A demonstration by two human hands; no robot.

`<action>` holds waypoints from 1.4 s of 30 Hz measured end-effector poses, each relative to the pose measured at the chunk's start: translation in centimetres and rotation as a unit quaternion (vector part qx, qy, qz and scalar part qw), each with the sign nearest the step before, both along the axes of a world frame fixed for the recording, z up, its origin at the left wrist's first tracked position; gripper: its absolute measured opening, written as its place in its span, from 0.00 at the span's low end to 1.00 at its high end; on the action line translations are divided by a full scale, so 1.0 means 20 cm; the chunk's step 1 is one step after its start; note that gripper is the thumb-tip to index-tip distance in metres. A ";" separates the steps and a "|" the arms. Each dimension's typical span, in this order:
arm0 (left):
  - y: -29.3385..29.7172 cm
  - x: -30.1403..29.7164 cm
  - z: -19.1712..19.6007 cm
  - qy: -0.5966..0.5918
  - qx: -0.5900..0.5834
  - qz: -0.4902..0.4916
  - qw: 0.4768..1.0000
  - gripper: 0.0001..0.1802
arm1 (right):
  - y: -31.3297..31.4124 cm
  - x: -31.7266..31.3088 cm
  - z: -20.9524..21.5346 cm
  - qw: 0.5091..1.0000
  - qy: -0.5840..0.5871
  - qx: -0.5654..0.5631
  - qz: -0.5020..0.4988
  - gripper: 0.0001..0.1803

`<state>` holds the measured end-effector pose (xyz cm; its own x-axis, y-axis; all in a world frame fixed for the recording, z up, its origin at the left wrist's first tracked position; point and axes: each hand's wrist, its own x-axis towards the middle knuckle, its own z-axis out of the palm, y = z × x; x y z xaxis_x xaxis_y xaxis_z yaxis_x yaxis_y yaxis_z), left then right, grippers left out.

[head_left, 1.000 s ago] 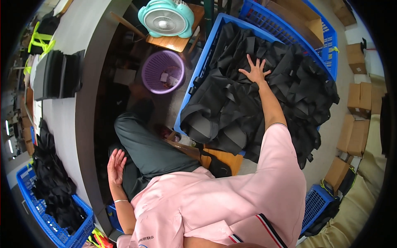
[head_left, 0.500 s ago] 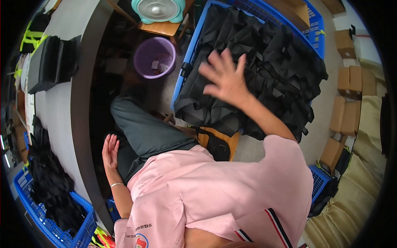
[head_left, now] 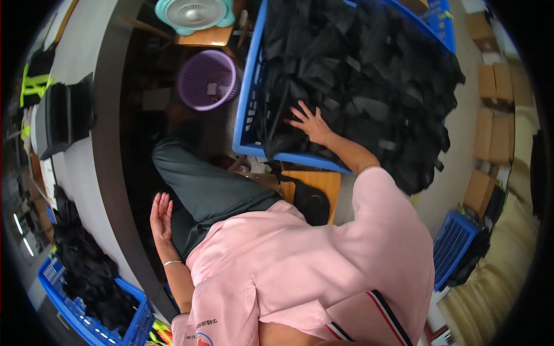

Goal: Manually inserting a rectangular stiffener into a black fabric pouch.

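My right hand [head_left: 313,127] lies with fingers spread on the near left part of a heap of black fabric pieces [head_left: 369,81]. The heap fills a large blue plastic crate [head_left: 249,109] and spills over its right side. Nothing is gripped by that hand; its fingers press down on the cloth. My left hand [head_left: 162,217] rests beside my dark trousers, palm turned up, fingers stretched and holding nothing. A light bracelet circles the left wrist.
A purple basket [head_left: 208,81] with scraps stands left of the crate, near a teal fan [head_left: 194,12] on a wooden stool. Folded black pieces [head_left: 66,118] lie on the grey table at left. A second blue crate [head_left: 92,323] holds black cloth. Cardboard boxes [head_left: 494,135] line the right.
My right hand has come down onto the fabric, nearer to me. The cloth at the crate's near left corner has been pushed in, baring the blue rim. My left hand stays open.
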<state>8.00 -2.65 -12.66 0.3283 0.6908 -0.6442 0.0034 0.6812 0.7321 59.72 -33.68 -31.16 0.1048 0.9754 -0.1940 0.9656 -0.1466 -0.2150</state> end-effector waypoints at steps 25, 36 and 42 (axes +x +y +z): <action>0.06 0.03 -0.08 0.139 0.047 -0.109 0.983 0.33 | -0.97 0.39 0.15 0.717 0.095 -0.057 -0.688 0.70; 0.04 0.13 -0.06 0.171 0.077 -0.129 0.974 0.27 | -1.13 0.61 0.14 0.752 0.154 -0.181 -0.615 0.55; 0.04 -0.01 0.04 0.151 0.078 -0.041 0.985 0.28 | -0.81 0.50 1.15 0.704 -0.058 -0.129 -0.696 0.16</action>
<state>7.72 -1.91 -11.96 0.1960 0.7688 -0.6087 0.2871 0.5485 0.7853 69.70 -49.95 -8.19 0.9539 -0.1539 -0.2577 -0.1430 -0.9879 0.0608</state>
